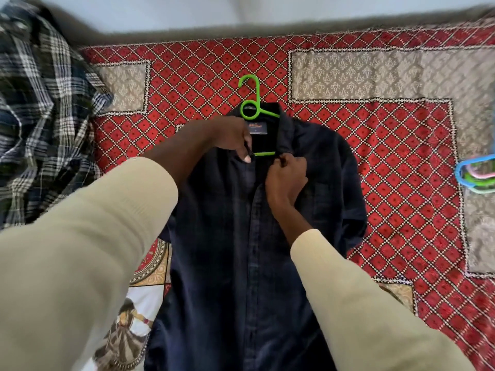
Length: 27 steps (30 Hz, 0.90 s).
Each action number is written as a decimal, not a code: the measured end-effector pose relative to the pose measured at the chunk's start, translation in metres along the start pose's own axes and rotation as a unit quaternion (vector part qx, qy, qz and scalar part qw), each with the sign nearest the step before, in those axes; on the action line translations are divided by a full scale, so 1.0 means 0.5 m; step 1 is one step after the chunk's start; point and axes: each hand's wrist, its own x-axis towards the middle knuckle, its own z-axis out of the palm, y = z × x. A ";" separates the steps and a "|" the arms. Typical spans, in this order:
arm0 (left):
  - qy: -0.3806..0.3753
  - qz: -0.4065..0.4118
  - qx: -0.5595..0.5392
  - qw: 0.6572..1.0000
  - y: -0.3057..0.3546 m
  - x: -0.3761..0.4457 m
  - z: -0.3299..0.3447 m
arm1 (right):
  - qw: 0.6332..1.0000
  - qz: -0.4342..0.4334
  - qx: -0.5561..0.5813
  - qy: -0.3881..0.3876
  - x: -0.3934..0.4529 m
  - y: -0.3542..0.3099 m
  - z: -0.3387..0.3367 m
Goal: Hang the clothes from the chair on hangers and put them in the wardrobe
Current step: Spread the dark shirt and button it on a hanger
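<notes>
**Dark shirt on a green hanger, both hands at the collar**

A red bedspread (348, 162) with a diamond grid of white dots and grey-beige patterned panels fills most of the view, and everything else lies on it. Along its far edge runs a pale wall or headboard, blurred.

Spread flat down the middle is a dark navy shirt (241, 263), front up, collar towards the far side and tail running out of the bottom of the view. Its placket runs straight down the centre, and a chest pocket shows faintly to the right of it.

At the far left, a crumpled plaid shirt (40, 116) in navy, black and white lies heaped, apart from the navy one.

Two arms in cream sleeves (80, 250) reach in from below. The left hand (230, 137) has its fingers curled round the left side of the collar, one fingertip pointing down at the opening. The right hand (288, 172) is fisted, pinching the fabric edge just below the right collar point.

A green hanger (251, 103) sits inside the navy shirt: its hook and neck ring stick out above the collar, and a short stretch of its lower bar shows in the open neck between the hands.

At the right edge, well apart from the shirt, lies a small bunch of spare hangers (476, 175) in blue, pink and green
</notes>
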 end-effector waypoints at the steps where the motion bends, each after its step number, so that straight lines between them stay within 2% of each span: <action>1: -0.022 -0.009 -0.015 1.000 0.007 -0.003 -0.010 | 0.999 -0.022 -0.031 0.001 -0.003 0.004 0.000; 4: -0.054 -0.025 -0.040 0.997 0.024 -0.010 -0.024 | 1.000 -0.024 0.007 -0.012 -0.009 0.003 -0.003; 8: -0.052 -0.060 -0.046 0.996 0.024 -0.015 -0.013 | 0.992 0.087 0.071 -0.058 0.010 -0.001 -0.008; 10: -0.026 -0.073 -0.075 0.994 0.021 -0.017 -0.005 | 0.982 0.112 0.137 -0.073 0.016 -0.003 -0.006; 13: 0.063 -0.108 -0.123 0.984 0.024 -0.013 0.009 | 0.973 0.094 0.189 -0.091 0.014 -0.011 -0.004; 15: 0.109 -0.140 -0.164 0.970 0.029 -0.004 0.028 | 0.969 0.084 0.212 -0.098 0.009 -0.018 -0.001; 18: 0.161 -0.192 -0.269 0.930 0.033 0.007 0.057 | 0.960 0.091 0.235 -0.126 0.012 -0.016 0.008; 20: 0.168 -0.202 -0.334 0.905 0.039 0.003 0.065 | 0.947 0.116 0.253 -0.158 0.015 -0.016 0.010; 23: 0.161 -0.228 -0.382 0.881 0.045 -0.010 0.069 | 0.931 0.170 0.280 -0.164 0.019 -0.015 0.014; 27: 0.160 -0.220 -0.458 0.846 0.058 -0.027 0.079 | 0.927 0.175 0.289 -0.166 0.016 -0.024 0.013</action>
